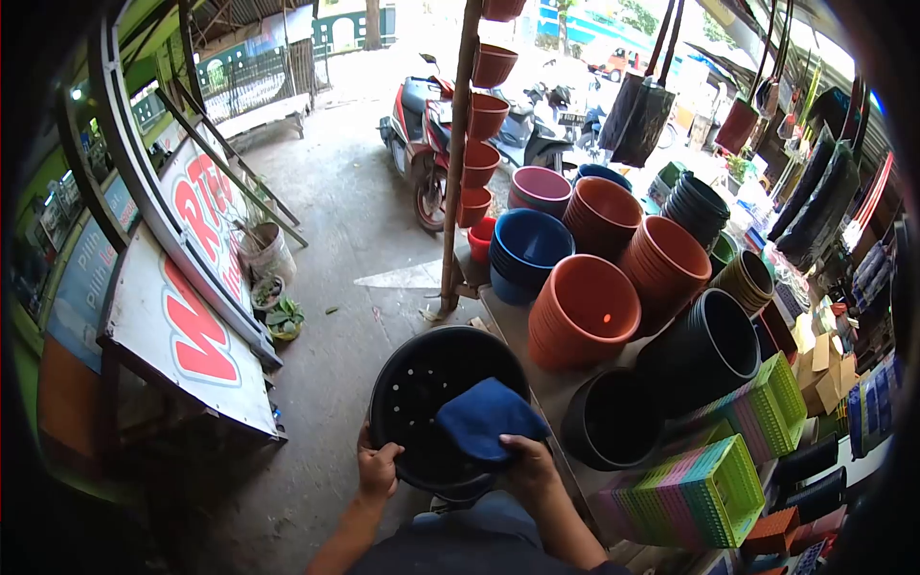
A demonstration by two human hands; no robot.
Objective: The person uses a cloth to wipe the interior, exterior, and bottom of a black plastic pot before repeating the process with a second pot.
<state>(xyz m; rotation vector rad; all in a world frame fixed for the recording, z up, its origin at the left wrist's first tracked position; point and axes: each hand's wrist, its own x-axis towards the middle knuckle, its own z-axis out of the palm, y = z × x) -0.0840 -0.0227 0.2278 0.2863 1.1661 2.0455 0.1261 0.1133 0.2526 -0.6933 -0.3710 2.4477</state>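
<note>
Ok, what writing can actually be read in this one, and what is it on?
"RT", red letters, cut off: the upper white signboard on the left.
A large red "W", rest cut off: the lower white signboard.
"pilih", faint: the blue panel beside them; its other words are too blurred.
Nothing on the pots.

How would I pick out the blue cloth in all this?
Find the display of stacked terracotta pots, then drop to the black pot held nearest the camera. The blue cloth lies inside it under the right hand, the only soft, folded thing there.
</note>
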